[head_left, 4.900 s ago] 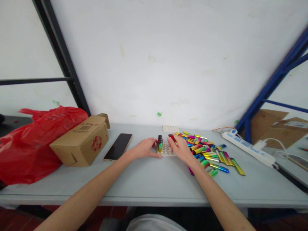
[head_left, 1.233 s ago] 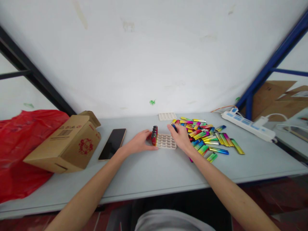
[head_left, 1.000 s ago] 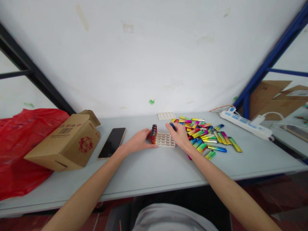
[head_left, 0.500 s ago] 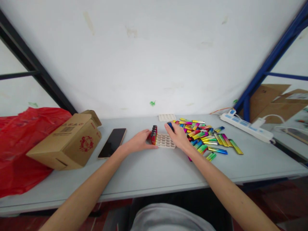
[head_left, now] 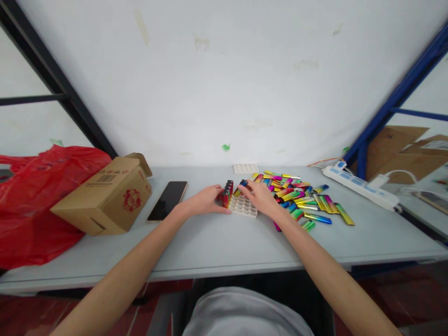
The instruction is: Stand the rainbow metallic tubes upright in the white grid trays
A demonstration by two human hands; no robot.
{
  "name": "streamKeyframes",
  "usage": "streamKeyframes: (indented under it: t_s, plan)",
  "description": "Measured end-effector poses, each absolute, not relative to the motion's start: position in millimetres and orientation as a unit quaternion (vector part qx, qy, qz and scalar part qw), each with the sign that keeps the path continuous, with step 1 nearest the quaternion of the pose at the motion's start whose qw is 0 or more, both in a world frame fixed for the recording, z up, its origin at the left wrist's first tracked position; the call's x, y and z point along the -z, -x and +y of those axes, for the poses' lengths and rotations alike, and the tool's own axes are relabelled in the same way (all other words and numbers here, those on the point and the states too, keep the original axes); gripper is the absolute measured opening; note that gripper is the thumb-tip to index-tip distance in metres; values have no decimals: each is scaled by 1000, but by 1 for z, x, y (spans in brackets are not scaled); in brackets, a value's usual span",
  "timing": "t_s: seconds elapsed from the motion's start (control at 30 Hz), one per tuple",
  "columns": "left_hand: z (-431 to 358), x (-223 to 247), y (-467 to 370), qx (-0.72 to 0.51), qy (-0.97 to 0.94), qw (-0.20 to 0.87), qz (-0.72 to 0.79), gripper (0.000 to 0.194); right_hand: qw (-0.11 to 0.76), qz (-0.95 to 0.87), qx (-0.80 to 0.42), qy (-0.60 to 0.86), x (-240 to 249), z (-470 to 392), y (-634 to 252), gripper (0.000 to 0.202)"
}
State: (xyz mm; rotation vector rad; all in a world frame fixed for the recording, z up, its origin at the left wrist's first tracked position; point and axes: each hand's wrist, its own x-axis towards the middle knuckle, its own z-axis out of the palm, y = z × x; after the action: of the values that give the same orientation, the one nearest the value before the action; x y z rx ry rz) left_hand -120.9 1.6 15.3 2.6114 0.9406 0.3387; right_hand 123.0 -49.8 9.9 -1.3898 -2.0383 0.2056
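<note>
The white tray (head_left: 244,207), a grid of small holes, lies on the table before me. Several lighters (head_left: 227,193) with dark tops and red bodies stand upright in a row along its left side. My left hand (head_left: 207,200) curls round that left end, thumb at the tray's front corner and fingers beside the standing lighters. Over the tray's right part, my right hand (head_left: 261,196) pinches a single lighter (head_left: 241,186), tilted, its dark top up and its shiny yellowish body pointing down to the left. Whether its lower end touches the tray is unclear.
A loose pile of shiny multicoloured lighters (head_left: 297,198) lies right of the tray. Behind is a second white tray (head_left: 245,168). A phone (head_left: 168,200), a cardboard box (head_left: 101,196) and a red plastic bag (head_left: 42,210) are leftward; a power strip (head_left: 360,185) lies far right.
My right hand has brought its lighter slightly left and down toward the standing row, and the lighter's body now shows. My left hand stays at the tray. The view has shifted slightly.
</note>
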Motion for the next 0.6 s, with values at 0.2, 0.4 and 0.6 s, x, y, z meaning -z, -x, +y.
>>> streamKeyframes:
  t_s: [0.2,0.4,0.6]
  plan:
    - [2,-14,120,-124,-921,166,331,65,259,-815,4,518,6,-41,-117,20]
    - [-1,-18,120,-123,-914,175,344,60,238,-830,-5,504,3,-48,-119,22]
    - [-4,-22,119,-114,-909,172,361,63,304,-764,33,568,-8,-38,-157,31]
